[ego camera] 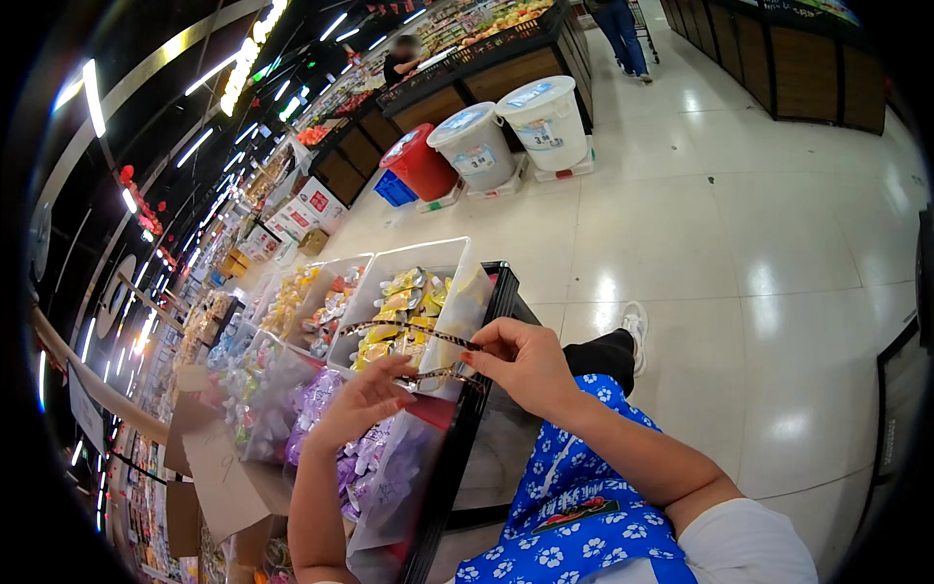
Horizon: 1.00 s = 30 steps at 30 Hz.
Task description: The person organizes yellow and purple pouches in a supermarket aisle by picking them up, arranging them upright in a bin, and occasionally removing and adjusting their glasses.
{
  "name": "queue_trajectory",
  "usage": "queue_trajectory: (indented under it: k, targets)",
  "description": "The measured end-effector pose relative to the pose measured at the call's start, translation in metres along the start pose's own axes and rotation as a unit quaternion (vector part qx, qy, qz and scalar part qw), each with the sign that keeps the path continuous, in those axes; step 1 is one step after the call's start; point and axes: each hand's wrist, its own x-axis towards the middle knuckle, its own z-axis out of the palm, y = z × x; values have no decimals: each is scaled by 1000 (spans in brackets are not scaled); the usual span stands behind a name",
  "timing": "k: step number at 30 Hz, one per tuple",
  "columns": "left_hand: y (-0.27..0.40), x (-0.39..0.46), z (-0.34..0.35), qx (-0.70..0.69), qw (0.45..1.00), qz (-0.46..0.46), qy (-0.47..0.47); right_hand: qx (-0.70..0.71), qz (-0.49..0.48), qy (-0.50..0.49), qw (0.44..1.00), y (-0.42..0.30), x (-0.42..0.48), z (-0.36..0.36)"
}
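Note:
A pair of tortoiseshell-patterned eyeglasses [439, 334] is held over an open plastic bin. My right hand [531, 366] pinches the frame near one end between thumb and fingers. The fingers of my left hand [357, 405] are around the other, lower temple, with its tip partly hidden by them. Beneath the eyeglasses, the clear bin [456, 274] contains yellow spouted pouches [401, 301]. Purple packaged snacks [315, 401] fill the bin under my left forearm.
The display's black edge [446, 478] runs beside my blue floral apron [576, 536]. An open cardboard box [226, 463] stands at left. Lidded tubs, red [419, 171], grey [478, 150] and white [551, 124], line the far aisle. A person [620, 33] walks by a cart; another [400, 62] is behind a produce stand.

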Motion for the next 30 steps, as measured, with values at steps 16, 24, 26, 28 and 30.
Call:
queue_trajectory:
  k: [16, 24, 26, 28, 30]
  targets:
    - [1, -50, 42, 126, 983, -66, 115, -154, -73, -72, 983, -2, -27, 21]
    - [3, -51, 50, 29, 993, -75, 85, -385, -251, -22, 888, 0, -33, 30]
    - [9, -50, 53, 10, 991, -103, 88, -435, -239, -34, 867, 2, -36, 34]
    - [16, -50, 55, -24, 992, -104, 66, -480, -220, -57, 847, 4, -38, 36]
    - [14, -48, 55, -22, 993, -112, 34, -484, -213, -60, 846, 6, -41, 39]
